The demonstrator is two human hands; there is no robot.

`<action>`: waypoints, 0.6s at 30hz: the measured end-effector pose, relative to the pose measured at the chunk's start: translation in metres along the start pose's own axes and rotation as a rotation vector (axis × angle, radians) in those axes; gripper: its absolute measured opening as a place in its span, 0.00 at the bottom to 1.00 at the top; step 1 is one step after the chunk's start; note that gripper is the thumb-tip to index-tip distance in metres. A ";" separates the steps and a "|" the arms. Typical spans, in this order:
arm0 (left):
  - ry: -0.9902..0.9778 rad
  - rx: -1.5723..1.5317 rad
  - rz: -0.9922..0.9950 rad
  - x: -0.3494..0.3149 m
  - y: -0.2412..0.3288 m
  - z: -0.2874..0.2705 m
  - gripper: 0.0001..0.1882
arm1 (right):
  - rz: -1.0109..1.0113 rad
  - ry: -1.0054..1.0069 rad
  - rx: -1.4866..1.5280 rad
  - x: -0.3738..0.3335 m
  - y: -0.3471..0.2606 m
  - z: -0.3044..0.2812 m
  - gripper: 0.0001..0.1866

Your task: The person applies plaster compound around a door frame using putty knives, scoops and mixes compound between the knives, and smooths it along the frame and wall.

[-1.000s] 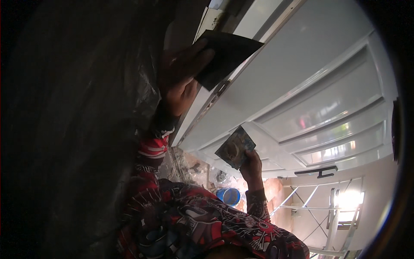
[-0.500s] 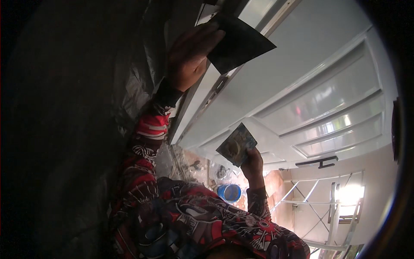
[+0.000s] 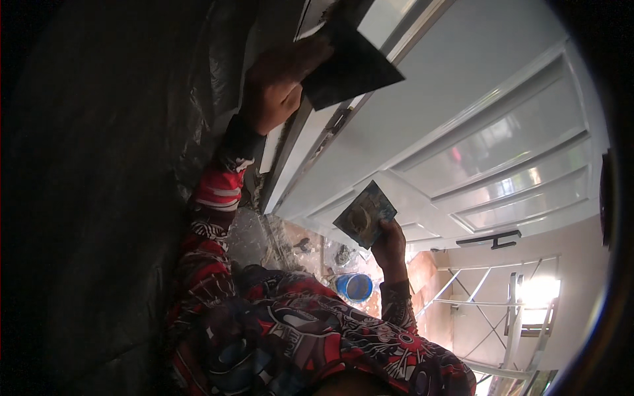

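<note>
Raised at the upper left, my left hand (image 3: 274,89) grips a thin, dark square putty spreader (image 3: 353,69) by one side. Its fingers lie along the sheet and are partly lost in shadow. The spreader is beside a white door frame (image 3: 300,155). Lower and to the right, my right hand (image 3: 389,244) is closed on the edge of a second square putty spreader (image 3: 365,216), thumb on top. Smears of pale paste cover that one's upper face.
A white panelled door (image 3: 456,132) with a black handle (image 3: 490,240) fills the right. Dark plastic sheeting (image 3: 132,165) hangs at the left. Below are a blue bucket (image 3: 354,287) and a littered floor (image 3: 307,237). White metal scaffolding (image 3: 485,302) stands at the lower right near a bright window (image 3: 538,297).
My left hand and its spreader have shifted left, toward the dark sheeting. My right hand stays nearly in place, its spreader raised very slightly.
</note>
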State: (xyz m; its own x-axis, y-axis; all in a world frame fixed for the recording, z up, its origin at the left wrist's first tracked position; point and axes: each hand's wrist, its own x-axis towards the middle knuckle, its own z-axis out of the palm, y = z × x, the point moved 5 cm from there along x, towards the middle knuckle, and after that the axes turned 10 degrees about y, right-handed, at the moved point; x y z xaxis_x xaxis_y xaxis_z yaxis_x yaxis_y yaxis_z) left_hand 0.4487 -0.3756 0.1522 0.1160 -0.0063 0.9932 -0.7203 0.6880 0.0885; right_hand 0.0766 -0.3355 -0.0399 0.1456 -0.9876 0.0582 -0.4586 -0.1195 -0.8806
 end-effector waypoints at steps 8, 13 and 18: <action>-0.206 -0.008 -0.071 -0.056 -0.010 -0.003 0.35 | 0.458 0.006 1.015 0.009 0.004 0.014 0.18; -0.230 -0.018 -0.086 -0.074 -0.008 0.000 0.36 | 0.442 -0.046 1.001 0.015 -0.004 0.012 0.22; -0.339 -0.030 -0.175 -0.112 -0.008 -0.010 0.36 | 0.436 -0.035 1.012 0.012 -0.010 0.017 0.23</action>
State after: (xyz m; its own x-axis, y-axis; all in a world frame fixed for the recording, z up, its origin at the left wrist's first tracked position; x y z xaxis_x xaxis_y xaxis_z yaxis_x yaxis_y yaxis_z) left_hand 0.4480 -0.3727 0.0393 -0.0007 -0.3614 0.9324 -0.6889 0.6761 0.2615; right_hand 0.0977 -0.3447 -0.0381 0.1783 -0.9195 -0.3503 0.4509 0.3928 -0.8015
